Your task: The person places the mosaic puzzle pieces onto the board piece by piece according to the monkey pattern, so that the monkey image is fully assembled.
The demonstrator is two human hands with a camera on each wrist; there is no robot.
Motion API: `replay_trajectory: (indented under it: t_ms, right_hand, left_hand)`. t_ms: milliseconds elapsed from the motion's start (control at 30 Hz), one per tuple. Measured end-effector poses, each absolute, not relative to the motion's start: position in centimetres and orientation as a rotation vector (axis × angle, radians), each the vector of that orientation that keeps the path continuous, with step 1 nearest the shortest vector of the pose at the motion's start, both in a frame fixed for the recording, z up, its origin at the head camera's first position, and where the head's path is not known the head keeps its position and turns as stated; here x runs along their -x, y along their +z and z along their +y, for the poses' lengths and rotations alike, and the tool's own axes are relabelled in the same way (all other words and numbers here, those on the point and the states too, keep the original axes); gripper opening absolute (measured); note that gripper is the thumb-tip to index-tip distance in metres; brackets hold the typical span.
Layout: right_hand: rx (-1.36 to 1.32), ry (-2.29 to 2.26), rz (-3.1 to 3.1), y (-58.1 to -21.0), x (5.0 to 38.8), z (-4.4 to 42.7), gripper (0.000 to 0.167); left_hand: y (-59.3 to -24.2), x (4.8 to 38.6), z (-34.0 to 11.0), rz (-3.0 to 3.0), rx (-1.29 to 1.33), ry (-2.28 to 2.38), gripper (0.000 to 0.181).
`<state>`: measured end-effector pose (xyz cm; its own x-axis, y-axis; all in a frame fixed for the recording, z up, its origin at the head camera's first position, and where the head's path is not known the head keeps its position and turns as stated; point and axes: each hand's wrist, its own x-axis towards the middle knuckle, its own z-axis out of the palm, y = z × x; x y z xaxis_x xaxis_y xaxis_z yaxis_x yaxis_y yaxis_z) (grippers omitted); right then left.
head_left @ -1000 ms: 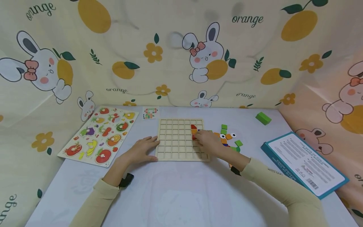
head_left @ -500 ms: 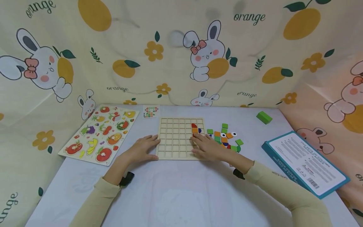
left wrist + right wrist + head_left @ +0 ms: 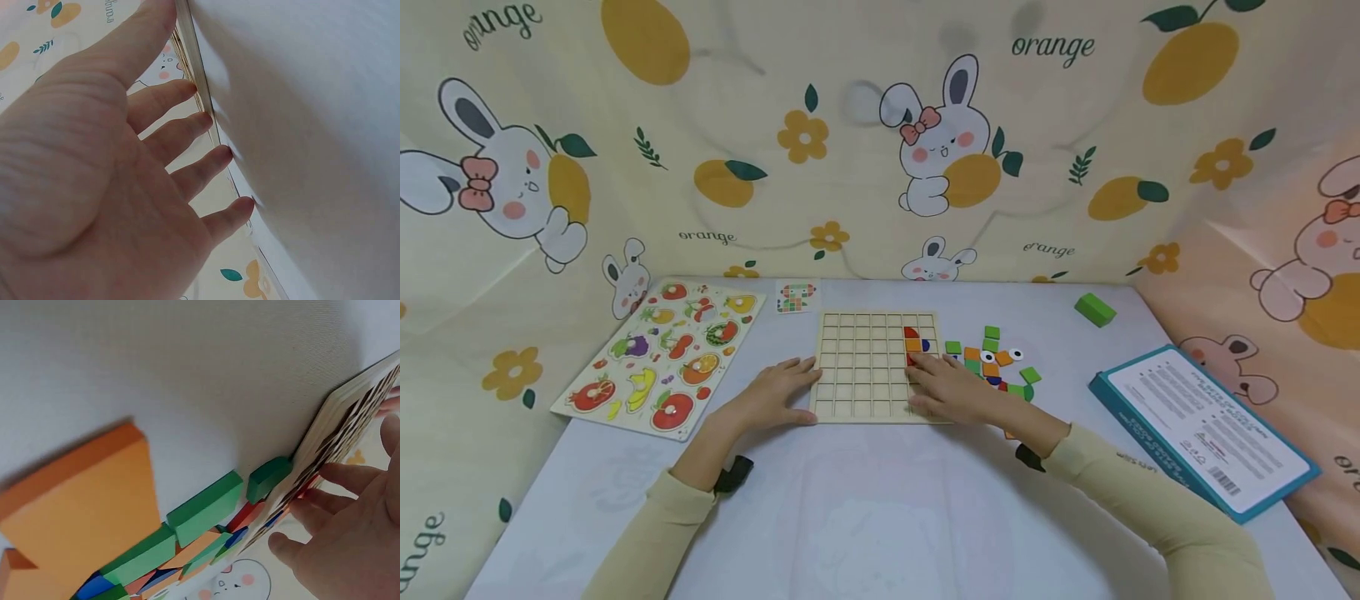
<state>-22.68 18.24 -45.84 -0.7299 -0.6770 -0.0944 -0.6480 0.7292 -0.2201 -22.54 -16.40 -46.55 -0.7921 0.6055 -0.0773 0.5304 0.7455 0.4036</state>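
Observation:
A wooden grid board [image 3: 865, 367] lies flat on the table. My left hand [image 3: 775, 393] touches its left edge with extended fingers; in the left wrist view the fingertips of that hand [image 3: 106, 169] line up along the board's side. Over the board's right part rests my right hand [image 3: 953, 390], fingers loosely extended, holding nothing visible. Just beyond its fingertips, a red quarter-round piece [image 3: 911, 332], an orange square [image 3: 913, 345] and a blue rounded piece [image 3: 925, 345] sit in grid cells. Part of another red piece shows at the fingertips; the cells underneath are hidden.
Loose coloured blocks [image 3: 992, 345] lie right of the board, an orange one [image 3: 94, 512] near the right wrist camera. A fruit-picture board [image 3: 662, 358] is at left, a small pattern card [image 3: 796, 297] behind, a green block [image 3: 1095, 309] and blue-edged box [image 3: 1206, 433] at right.
My right hand has drawn back slightly from the red piece at its fingertips, and its fingers have spread from a bunched pose. The orange and blue pieces show more. My left hand stays put.

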Motion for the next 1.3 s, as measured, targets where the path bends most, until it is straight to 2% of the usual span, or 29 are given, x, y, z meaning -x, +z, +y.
replay_trajectory:
  t_ms: [233, 367, 600, 767, 1100, 1300]
  right_hand:
    - [1.022, -0.438, 2.77, -45.4, 22.7, 19.7, 0.06]
    - [0.956, -0.521, 2.844, -44.8, 22.8, 22.1, 0.049]
    - [0.572, -0.819, 2.783, -43.8, 22.1, 27.2, 0.029]
    - [0.528, -0.856, 2.769, -44.3, 20.8, 29.3, 0.017]
    - [0.569, -0.806, 2.82, -45.5, 19.9, 28.5, 0.022]
    - [0.573, -0.755, 2.875, -45.7, 20.1, 27.5, 0.018]
  left_hand:
    - [-46.6, 22.6, -16.3, 2.74, -0.902, 0.536, 0.082]
    - [-46.5, 22.6, -16.2, 2.739, -0.895, 0.535, 0.082]
    - [-46.4, 22.5, -16.3, 2.735, -0.884, 0.537, 0.082]
    - [-46.3, 22.4, -16.4, 2.736, -0.886, 0.528, 0.081]
    - [-46.4, 22.4, -16.5, 2.733, -0.898, 0.54, 0.081]
    - [-46.5, 22.5, -16.5, 2.731, -0.902, 0.561, 0.081]
